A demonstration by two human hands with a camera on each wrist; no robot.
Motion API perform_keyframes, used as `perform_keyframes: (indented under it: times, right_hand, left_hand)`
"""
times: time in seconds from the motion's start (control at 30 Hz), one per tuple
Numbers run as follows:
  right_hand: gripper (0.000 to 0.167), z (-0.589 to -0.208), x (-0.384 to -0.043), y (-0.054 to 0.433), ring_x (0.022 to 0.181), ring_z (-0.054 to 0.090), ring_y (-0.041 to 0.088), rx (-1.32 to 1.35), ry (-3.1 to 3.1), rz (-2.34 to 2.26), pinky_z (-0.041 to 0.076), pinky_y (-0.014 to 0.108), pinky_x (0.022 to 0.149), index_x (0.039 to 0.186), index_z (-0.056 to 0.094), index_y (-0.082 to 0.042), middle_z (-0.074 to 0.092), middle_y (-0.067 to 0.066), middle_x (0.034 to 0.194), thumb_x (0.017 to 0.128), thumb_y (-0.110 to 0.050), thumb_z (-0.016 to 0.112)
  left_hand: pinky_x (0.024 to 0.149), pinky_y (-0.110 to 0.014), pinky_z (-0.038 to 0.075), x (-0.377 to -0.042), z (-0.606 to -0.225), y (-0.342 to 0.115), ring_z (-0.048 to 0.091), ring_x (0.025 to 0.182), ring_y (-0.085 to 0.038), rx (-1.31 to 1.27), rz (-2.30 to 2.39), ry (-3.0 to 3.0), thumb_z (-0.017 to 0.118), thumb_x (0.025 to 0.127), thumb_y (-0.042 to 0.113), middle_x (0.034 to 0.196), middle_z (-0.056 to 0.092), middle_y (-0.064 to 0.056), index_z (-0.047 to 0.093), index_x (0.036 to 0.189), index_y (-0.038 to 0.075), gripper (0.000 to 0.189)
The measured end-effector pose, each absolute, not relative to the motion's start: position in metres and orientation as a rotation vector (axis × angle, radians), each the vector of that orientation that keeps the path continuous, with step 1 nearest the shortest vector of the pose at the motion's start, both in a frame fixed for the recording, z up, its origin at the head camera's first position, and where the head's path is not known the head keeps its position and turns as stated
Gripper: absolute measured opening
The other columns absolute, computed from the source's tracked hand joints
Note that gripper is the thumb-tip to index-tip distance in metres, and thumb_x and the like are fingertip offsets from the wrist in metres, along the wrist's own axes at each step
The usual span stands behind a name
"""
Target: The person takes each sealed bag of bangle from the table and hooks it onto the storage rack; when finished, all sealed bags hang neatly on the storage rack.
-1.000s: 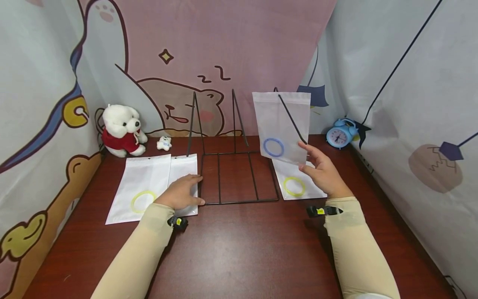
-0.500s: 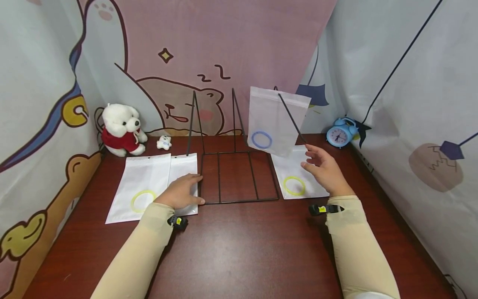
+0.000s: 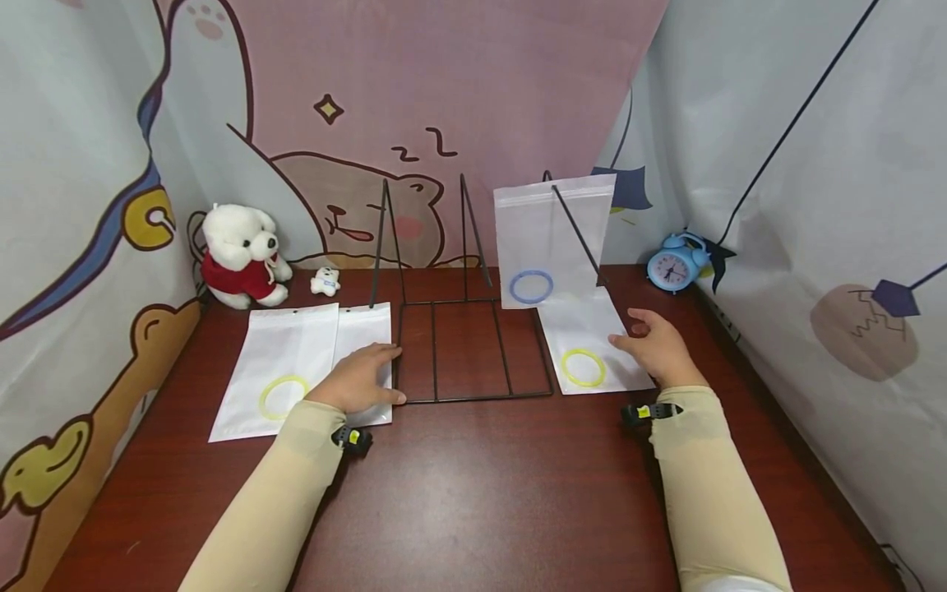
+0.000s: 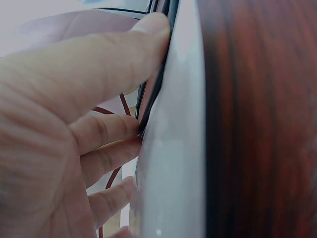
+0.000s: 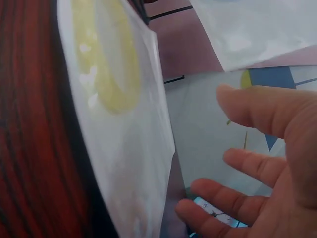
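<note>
Left of rack [image 3: 473, 400]: plush bear [image 3: 242, 258], perhaps a figurine [image 3: 325, 282]; right, clock [image 3: 675, 265].

Covered, Cropped, Blurred

Cannot see all of the inner white bag [image 3: 364, 330] toward the left edge of the table [image 3: 473, 501]: overlapped by the outer bag [image 3: 292, 349] and left hand [image 3: 358, 380]. Nor all of the flat right bag [image 3: 588, 329], behind the hanging bag [image 3: 531, 234]. Cannot read numerals on the alarm clock [image 3: 671, 270]. In the right wrist view, find the yellow ring [image 5: 116, 100] blurred, cropped above.
</note>
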State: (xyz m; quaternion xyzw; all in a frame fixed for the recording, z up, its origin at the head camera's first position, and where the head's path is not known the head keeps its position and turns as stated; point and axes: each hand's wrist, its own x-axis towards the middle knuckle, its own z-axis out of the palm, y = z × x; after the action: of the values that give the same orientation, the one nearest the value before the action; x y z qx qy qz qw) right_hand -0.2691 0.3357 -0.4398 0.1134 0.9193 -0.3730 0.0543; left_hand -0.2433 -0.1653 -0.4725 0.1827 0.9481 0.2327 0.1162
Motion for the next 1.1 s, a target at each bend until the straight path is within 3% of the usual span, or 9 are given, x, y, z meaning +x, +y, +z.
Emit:
perform_keyframes:
  times: [0.17,0.57,0.87,1.1]
  right_hand:
    - [0.092,-0.446,-0.272,0.34,0.139,0.046,0.052,0.371,2.772,-1.021,0.043,0.066,0.114,0.165,0.028,-0.003,0.04,0.035,0.158,0.096,-0.041,0.077]
    - [0.088,-0.452,-0.27,0.337,0.132,0.048,0.051,0.417,2.803,-0.787,0.041,0.069,0.113,0.155,0.039,0.008,0.045,0.037,0.152,0.09,-0.031,0.083]
    - [0.096,-0.453,-0.269,0.336,0.139,0.042,0.055,0.405,2.799,-0.759,0.036,0.072,0.116,0.161,0.028,0.007,0.037,0.038,0.157,0.09,-0.028,0.082]
    - [0.08,-0.459,-0.272,0.335,0.134,0.046,0.051,0.428,2.793,-0.849,0.039,0.071,0.114,0.159,0.032,0.002,0.042,0.036,0.155,0.095,-0.017,0.075]
  left_hand:
    - [0.125,-0.061,0.029,-0.243,-0.472,-0.166,0.033,0.155,-0.044,0.539,0.679,2.782,0.085,0.089,0.036,0.166,0.04,-0.021,0.044,0.159,0.001,0.088]
    - [0.124,-0.062,0.031,-0.243,-0.47,-0.166,0.036,0.154,-0.045,0.579,0.673,2.802,0.084,0.088,0.035,0.164,0.042,-0.022,0.045,0.157,-0.001,0.087]
    - [0.124,-0.062,0.03,-0.243,-0.471,-0.167,0.035,0.154,-0.045,0.566,0.68,2.795,0.084,0.088,0.035,0.165,0.042,-0.022,0.045,0.158,0.0,0.087]
    - [0.124,-0.062,0.03,-0.243,-0.472,-0.166,0.035,0.154,-0.045,0.557,0.674,2.796,0.084,0.088,0.035,0.165,0.041,-0.021,0.045,0.158,0.001,0.087]
